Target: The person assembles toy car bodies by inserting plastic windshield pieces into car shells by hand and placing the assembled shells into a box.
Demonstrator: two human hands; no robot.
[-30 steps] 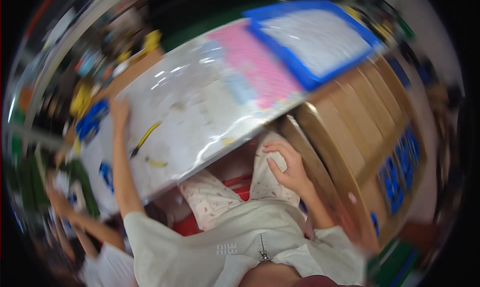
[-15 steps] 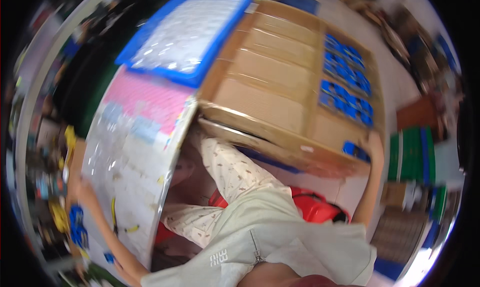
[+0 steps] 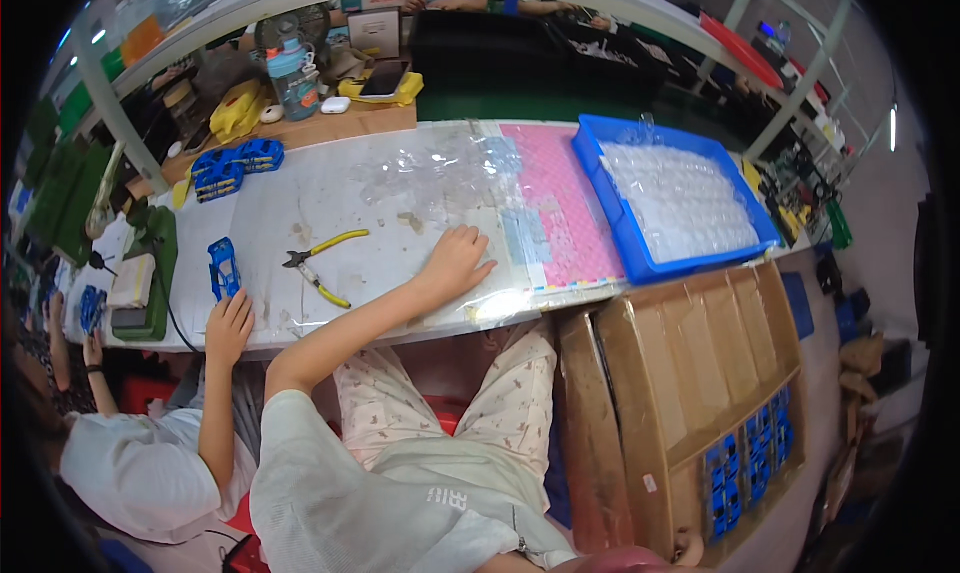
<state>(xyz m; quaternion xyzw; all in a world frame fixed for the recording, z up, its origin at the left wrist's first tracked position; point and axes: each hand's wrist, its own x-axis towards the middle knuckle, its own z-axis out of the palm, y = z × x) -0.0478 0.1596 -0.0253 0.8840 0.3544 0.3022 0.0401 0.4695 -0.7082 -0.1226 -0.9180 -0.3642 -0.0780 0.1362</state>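
My left hand [image 3: 457,261] rests low over the worktable [image 3: 400,303], palm down, fingers apart, with nothing in it. Near it lie cutting pliers [image 3: 325,263] with yellow handles and some loose clear plastic pieces [image 3: 430,173]. Of my right hand [image 3: 688,547], only a small part shows at the lower rim, by the near edge of the cardboard box [image 3: 650,413]; its fingers are mostly hidden. Inside the box, rows of blue toy cars [image 3: 725,483] stand along the right side. A co-worker's hand [image 3: 230,325] touches another blue toy car [image 3: 224,268] to the left.
A blue tray [image 3: 610,208] full of clear plastic shells sits at the table's right end, beside a pink sheet [image 3: 560,183]. More blue toy cars [image 3: 235,166] lie at the back left. Bottles [image 3: 293,83] stand on a wooden ledge [image 3: 370,120]. A metal shelf rail [image 3: 230,23] crosses above.
My view has swung, so table and box appear turned. My left hand has moved across the table toward the pink sheet. My right hand, earlier at a toy car in the box, is now mostly out of view.
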